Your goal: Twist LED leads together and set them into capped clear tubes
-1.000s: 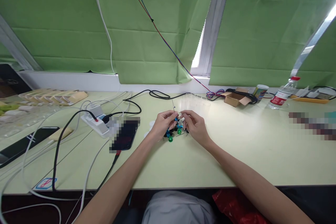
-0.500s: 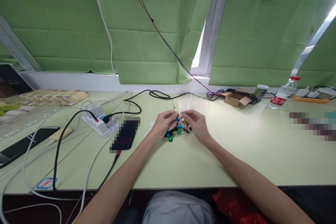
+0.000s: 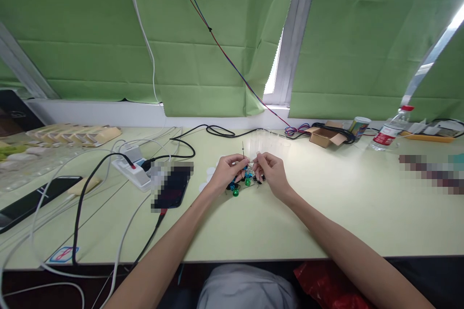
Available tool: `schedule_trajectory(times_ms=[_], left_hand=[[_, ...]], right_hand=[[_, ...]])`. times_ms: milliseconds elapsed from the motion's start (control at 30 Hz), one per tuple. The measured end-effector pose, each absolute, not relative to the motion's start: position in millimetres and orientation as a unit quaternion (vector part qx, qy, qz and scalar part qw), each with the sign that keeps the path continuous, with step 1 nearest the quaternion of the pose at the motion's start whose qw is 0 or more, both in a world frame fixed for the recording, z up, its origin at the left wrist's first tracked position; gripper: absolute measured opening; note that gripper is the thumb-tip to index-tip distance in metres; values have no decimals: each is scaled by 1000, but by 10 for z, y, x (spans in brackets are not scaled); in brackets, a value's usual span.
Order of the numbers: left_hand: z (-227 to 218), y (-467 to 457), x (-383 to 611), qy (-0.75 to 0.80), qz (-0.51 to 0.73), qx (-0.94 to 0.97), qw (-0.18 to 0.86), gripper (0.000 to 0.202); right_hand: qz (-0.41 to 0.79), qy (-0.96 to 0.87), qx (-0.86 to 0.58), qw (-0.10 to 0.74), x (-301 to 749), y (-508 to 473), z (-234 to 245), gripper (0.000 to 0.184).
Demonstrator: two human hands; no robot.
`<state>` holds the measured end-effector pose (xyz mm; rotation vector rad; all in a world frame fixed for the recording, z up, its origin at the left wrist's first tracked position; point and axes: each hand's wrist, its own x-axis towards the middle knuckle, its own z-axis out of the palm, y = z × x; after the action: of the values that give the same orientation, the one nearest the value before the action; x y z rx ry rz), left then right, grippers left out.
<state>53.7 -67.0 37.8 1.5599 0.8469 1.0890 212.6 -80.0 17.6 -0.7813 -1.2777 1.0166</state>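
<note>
Fine fingertip work over a crowded cluster

Nearest, on the desk (image 3: pixel 279 231) below the grip, a green bead-like piece (image 3: pixel 236 193) lies at the edge of the cluster of small parts (image 3: pixel 248 175); a careless wrist could probably nudge it loose. The cluster sits right under the grip, partly hidden by the hands, so anything that slips from the fingertips could drop in and be hard to pick out.

The left hand (image 3: pixel 227 172) is drawn into a tight pinch, and the right hand (image 3: pixel 273 174) meets it nearly fingertip to fingertip. Something pale shows between them, too small to identify, and I cannot tell which hand holds it. Uneven pressure from the two sides might bend or flick it away. A thin dark pin (image 3: pixel 243 148) stands up just beyond the left fingertips; whether it is held is unclear, but a sideways brush could bend it.

As for looks, the cluster is a tangle: glossy green at the near side, blue and black pieces behind, pale and metallic-looking bits directly below the grip. Beyond the grip lies a clear plastic container (image 3: pixel 270 143), its edges faint.
</note>
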Motion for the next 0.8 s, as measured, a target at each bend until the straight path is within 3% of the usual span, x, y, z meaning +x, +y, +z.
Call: schedule_trajectory(times_ms=[233, 533, 800], left_hand=[[349, -637, 530, 357, 445, 652, 499, 34], [347, -640, 525, 360, 467, 606, 534, 35], [332, -614, 523, 349, 464, 593, 557, 33]], right_hand=[[487, -535, -331, 606, 2118, -787, 182, 42], [391, -574, -336, 636, 2125, -840, 203, 31], [377, -576, -342, 640, 2126, -835, 193, 25]])
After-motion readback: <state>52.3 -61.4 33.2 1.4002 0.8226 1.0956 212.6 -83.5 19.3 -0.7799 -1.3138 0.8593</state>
